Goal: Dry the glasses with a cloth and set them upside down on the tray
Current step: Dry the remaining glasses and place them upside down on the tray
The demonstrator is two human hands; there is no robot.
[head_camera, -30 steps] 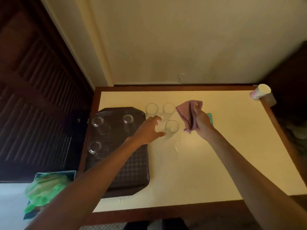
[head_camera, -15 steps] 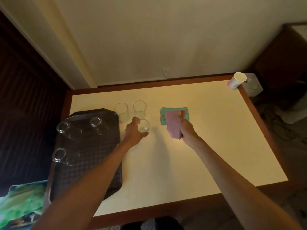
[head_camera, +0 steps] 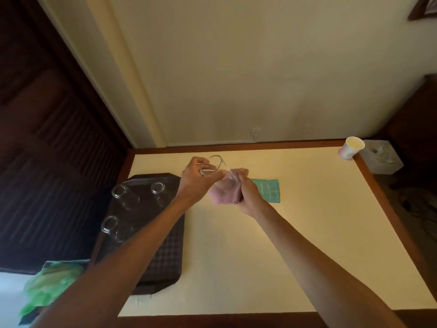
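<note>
Glass [head_camera: 220, 172] gripped by left hand [head_camera: 197, 183] against pink cloth [head_camera: 222, 198].

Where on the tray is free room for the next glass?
The tray's near half is bare, from the nearest upturned glass to its near rim; the left forearm crosses above it. The far half is crowded by it, the far-left glass and the far-right glass.

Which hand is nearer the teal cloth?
Right. The right hand, holding the pink cloth, is at the left edge of the teal cloth; the left hand, gripping a glass, is farther left, by the tray.
</note>
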